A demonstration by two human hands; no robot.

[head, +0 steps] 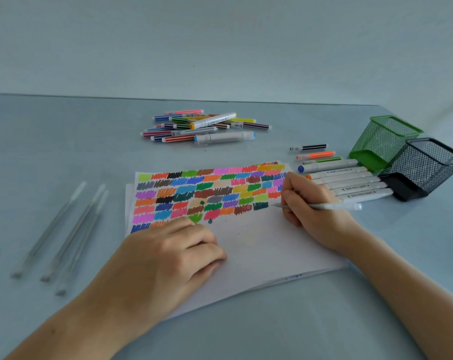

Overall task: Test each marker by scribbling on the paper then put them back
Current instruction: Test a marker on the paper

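Left hand [168,253] nearest, pressing the paper [259,245] flat while the right tested a pen

Its fingers lay loosely curled on the sheet, holding nothing; the right hand [311,203] pinched a thin pale marker [331,206] low on the barrel, tip at the paper beside the last scribble, wrist resting on the table [64,152]. The marker looked light, stiff and slick, best held near the tip

Black mesh holder [425,168] running off right edge; left hand [168,258] covering lower-left scribbles; three pens [61,235] at left blurring.
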